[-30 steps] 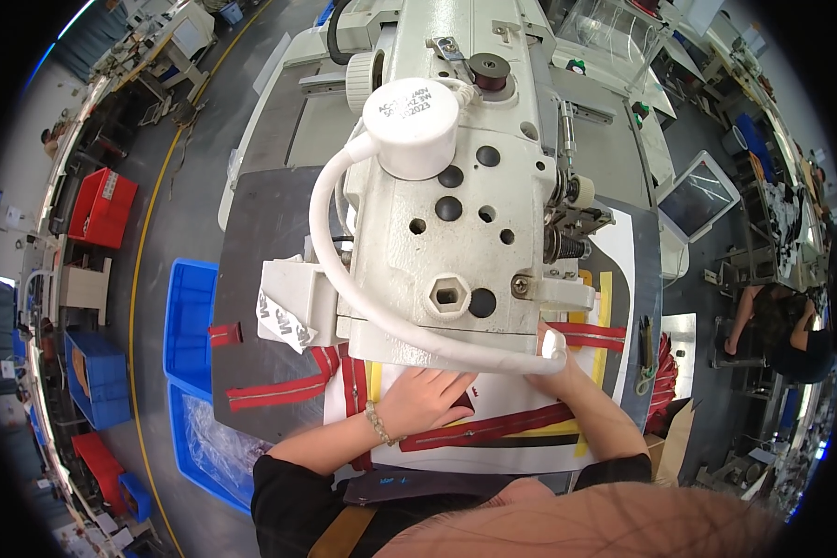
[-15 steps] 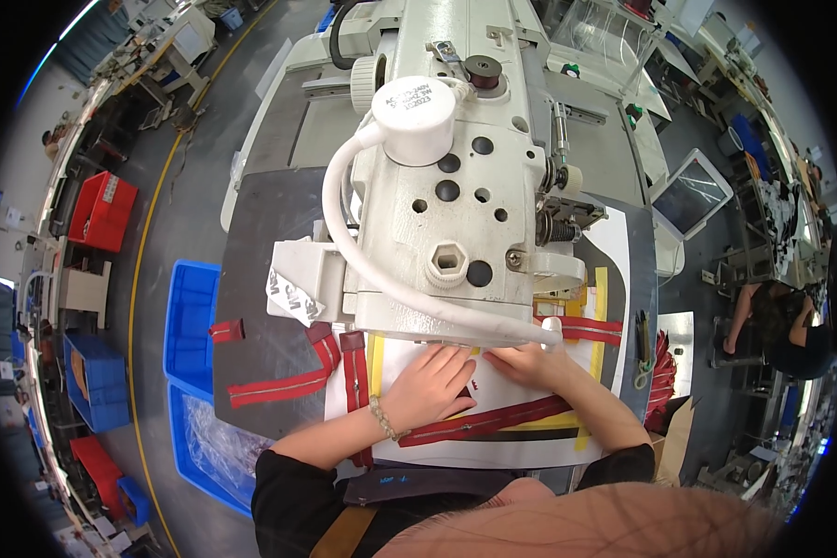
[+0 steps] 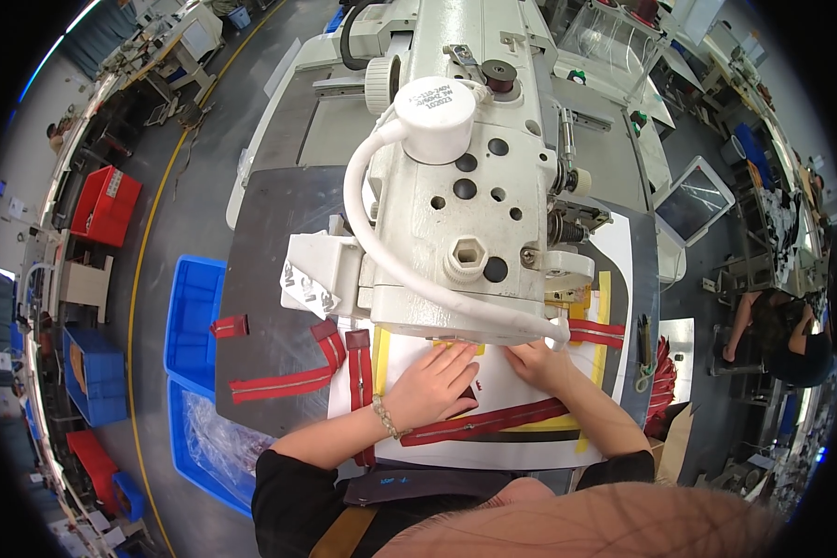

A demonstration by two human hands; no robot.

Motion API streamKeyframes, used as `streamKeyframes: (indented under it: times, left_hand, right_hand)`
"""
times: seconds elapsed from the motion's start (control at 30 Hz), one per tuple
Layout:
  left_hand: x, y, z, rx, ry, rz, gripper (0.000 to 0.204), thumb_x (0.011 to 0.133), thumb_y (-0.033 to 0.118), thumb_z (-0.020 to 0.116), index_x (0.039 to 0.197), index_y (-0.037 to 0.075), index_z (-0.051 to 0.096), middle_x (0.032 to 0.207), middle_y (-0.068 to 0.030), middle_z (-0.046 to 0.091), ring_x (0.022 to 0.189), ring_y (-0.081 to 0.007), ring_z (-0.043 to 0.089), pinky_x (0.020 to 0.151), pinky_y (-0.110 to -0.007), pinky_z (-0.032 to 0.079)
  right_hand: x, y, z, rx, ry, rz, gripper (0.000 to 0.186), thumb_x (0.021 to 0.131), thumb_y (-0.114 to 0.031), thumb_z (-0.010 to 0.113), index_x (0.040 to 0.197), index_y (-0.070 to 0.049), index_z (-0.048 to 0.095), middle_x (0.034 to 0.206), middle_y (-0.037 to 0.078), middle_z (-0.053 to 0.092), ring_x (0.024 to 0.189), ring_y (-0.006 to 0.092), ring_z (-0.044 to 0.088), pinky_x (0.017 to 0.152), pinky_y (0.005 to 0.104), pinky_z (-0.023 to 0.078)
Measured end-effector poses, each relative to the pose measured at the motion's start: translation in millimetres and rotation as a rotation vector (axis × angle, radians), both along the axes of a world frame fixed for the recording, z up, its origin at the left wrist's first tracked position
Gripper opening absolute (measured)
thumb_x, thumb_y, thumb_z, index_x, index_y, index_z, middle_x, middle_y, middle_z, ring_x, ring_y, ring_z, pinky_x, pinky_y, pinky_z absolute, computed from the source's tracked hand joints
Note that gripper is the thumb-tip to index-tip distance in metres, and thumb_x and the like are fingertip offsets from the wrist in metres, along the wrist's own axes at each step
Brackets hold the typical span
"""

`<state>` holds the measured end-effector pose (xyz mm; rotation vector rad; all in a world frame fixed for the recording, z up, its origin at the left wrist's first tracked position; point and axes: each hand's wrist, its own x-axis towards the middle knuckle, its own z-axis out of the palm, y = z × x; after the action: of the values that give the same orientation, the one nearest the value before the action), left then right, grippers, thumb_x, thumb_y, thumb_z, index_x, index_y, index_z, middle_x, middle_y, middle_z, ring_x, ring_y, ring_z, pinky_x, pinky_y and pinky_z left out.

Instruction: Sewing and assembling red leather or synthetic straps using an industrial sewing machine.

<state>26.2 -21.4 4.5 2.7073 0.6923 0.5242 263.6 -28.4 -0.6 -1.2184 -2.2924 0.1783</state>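
My left hand (image 3: 442, 379) lies flat on a white sheet (image 3: 493, 454) with its fingers stretched out, the fingertips at the lower edge of the sewing machine head (image 3: 456, 237). Part of a dark red piece shows beside its thumb. My right hand (image 3: 538, 366) rests on the sheet to the right, fingers extended and apart from the left hand; the machine head partly hides them. Below the hands a red zipper (image 3: 484, 423) runs slantwise across the sheet. Another red zipper strip (image 3: 360, 372) lies upright left of my left hand. The needle area is hidden.
More red zipper pieces (image 3: 284, 383) lie on the dark table (image 3: 260, 232) at left, and one (image 3: 597, 332) at right. Blue bins (image 3: 193, 316) stand left of the table. Scissors-like tools (image 3: 644, 353) and a red bundle (image 3: 662, 381) are at right. Another person (image 3: 777, 330) sits far right.
The gap between my hands has widened slightly, with my right hand shifted a little right. The whole view has shifted slightly; the zippers keep their places on the table.
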Motion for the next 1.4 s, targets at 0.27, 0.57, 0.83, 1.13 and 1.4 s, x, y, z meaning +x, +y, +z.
streamKeyframes:
  times: [0.27, 0.57, 0.83, 1.13, 1.4]
  left_hand:
    - [1.0, 2.8, 0.7, -0.008, -0.003, -0.024, 0.051, 0.079, 0.040, 0.067, 0.109, 0.000, 0.056, 0.120, -0.0172, 0.055, 0.111, -0.0278, 0.052, 0.096, -0.038, 0.040]
    - [1.4, 1.4, 0.4, -0.009, -0.038, -0.011, 0.049, 0.078, 0.037, 0.069, 0.109, 0.001, 0.058, 0.109, -0.0113, 0.057, 0.099, -0.0213, 0.056, 0.082, -0.032, 0.043]
    - [-0.7, 0.4, 2.1, -0.016, -0.037, -0.013, 0.050, 0.077, 0.037, 0.069, 0.110, 0.001, 0.059, 0.108, -0.0098, 0.058, 0.098, -0.0205, 0.056, 0.081, -0.031, 0.042]
    - [-0.9, 0.7, 0.7, -0.019, -0.041, -0.021, 0.049, 0.078, 0.036, 0.069, 0.111, 0.001, 0.059, 0.107, -0.0089, 0.059, 0.098, -0.0197, 0.057, 0.081, -0.030, 0.043]
    - [1.9, -1.0, 3.7, -0.009, 0.014, 0.019, 0.052, 0.075, 0.037, 0.071, 0.110, 0.001, 0.058, 0.111, -0.0104, 0.059, 0.104, -0.0209, 0.055, 0.085, -0.031, 0.042]
  right_hand:
    - [2.2, 4.3, 4.3, -0.030, 0.019, 0.022, 0.028, 0.072, -0.005, 0.067, 0.100, -0.004, 0.063, 0.107, 0.011, 0.063, 0.102, 0.0279, 0.062, 0.084, 0.0413, 0.052]
    - [2.1, 6.5, 4.6, 0.040, 0.002, 0.026, 0.027, 0.070, -0.006, 0.066, 0.097, -0.004, 0.062, 0.104, 0.011, 0.063, 0.099, 0.0272, 0.062, 0.083, 0.0403, 0.052]
    - [2.8, 3.5, 3.5, 0.012, -0.002, 0.040, 0.029, 0.071, -0.006, 0.064, 0.099, -0.003, 0.064, 0.106, 0.012, 0.064, 0.101, 0.0266, 0.063, 0.086, 0.0394, 0.052]
    - [5.1, 1.1, 1.0, 0.017, -0.023, 0.035, 0.030, 0.071, -0.006, 0.063, 0.101, -0.003, 0.064, 0.109, 0.011, 0.065, 0.104, 0.0260, 0.063, 0.089, 0.0391, 0.051]
    - [5.6, 3.4, -3.2, 0.005, -0.005, 0.051, 0.029, 0.070, -0.006, 0.065, 0.100, -0.003, 0.064, 0.107, 0.011, 0.065, 0.100, 0.0264, 0.063, 0.086, 0.0394, 0.051]
